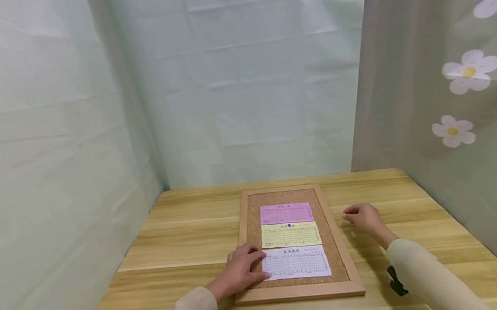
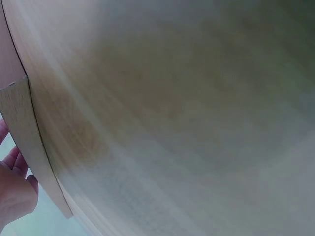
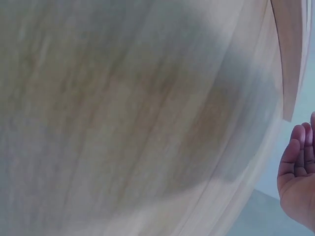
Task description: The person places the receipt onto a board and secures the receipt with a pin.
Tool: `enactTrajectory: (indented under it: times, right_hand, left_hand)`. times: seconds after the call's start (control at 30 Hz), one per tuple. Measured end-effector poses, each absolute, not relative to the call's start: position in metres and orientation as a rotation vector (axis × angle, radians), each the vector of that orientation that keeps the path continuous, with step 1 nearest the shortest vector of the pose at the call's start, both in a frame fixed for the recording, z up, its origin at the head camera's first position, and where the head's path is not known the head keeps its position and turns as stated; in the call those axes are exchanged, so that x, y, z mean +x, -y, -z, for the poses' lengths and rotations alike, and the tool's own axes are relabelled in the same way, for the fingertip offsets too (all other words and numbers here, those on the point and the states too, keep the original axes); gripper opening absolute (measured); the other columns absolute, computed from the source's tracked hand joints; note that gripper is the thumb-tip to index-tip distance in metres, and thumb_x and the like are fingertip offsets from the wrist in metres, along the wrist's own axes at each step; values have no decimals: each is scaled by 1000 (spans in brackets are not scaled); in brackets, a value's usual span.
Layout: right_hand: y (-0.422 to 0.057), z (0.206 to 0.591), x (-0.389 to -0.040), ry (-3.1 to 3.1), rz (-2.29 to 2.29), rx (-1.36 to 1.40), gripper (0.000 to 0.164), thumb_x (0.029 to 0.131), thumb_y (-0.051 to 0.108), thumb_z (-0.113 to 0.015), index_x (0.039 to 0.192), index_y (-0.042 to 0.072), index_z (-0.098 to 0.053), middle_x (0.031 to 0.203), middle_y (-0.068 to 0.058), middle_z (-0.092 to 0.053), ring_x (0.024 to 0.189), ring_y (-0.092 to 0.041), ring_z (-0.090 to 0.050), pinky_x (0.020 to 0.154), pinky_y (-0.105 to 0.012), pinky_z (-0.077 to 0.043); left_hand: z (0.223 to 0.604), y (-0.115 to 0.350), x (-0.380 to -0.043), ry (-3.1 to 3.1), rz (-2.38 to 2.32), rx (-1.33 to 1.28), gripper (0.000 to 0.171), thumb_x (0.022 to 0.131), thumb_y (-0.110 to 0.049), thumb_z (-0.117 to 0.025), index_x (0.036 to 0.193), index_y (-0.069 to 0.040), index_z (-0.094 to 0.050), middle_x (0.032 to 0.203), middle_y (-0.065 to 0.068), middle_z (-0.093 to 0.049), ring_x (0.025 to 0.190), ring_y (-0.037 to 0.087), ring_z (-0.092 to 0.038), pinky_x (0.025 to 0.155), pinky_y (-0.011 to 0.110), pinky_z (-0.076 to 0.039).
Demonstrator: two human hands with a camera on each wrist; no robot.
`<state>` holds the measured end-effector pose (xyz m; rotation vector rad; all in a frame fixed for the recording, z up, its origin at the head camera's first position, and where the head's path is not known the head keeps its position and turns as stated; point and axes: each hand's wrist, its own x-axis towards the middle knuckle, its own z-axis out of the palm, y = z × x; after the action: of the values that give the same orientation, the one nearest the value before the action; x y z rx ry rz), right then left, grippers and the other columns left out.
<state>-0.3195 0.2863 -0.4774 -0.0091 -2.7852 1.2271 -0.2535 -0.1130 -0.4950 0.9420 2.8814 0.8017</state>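
Note:
In the head view a wood-framed corkboard (image 1: 252, 216) lies on the table with three printed paper slips on it. A pink slip (image 1: 279, 215) is at the top, a yellow slip (image 1: 282, 236) in the middle and a white slip (image 1: 296, 264) at the bottom. One purple pushpin (image 1: 289, 225) sits at the yellow slip's upper edge. My left hand (image 1: 245, 266) rests over the frame's left side, its spread fingers touching the white slip's left edge. To the right of the board, my right hand (image 1: 364, 217) hovers with bent fingers; I cannot tell whether its fingertips pinch anything.
The wooden table (image 1: 187, 266) extends on both sides of the board. Pale hanging sheets (image 1: 258, 81) enclose it at the back and left, and a flower-printed curtain (image 1: 399, 95) hangs along the right. Both wrist views mostly show the tabletop.

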Motion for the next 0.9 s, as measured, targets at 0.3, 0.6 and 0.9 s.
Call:
enactTrajectory:
  times: [0.3,0.6,0.9]
  right_hand:
    - [-270,475,-318,2763,-1257,11,20,95,12,-65,107,-4,-70,96,-13,-70,85,-25,-66,71,-39,-54]
    - [-254,475,-314,2739,-1310,42,19,94,10,-67,106,-3,-71,97,-12,-70,85,-22,-65,72,-38,-54]
    - [-246,475,-310,2705,-1349,80,18,92,5,-67,105,-7,-70,96,-13,-71,83,-21,-65,71,-36,-54]
  left_hand:
    - [496,114,-255,-2883,-795,934,54,88,-41,-74,129,-6,-65,128,10,-52,120,30,-46,99,52,-32]
    - [499,114,-255,-2899,-809,959,52,88,-40,-74,128,-6,-65,126,9,-52,117,30,-46,97,51,-32]
    - [498,114,-254,-2892,-797,958,54,89,-42,-73,128,-5,-65,127,11,-52,118,31,-46,99,52,-32]
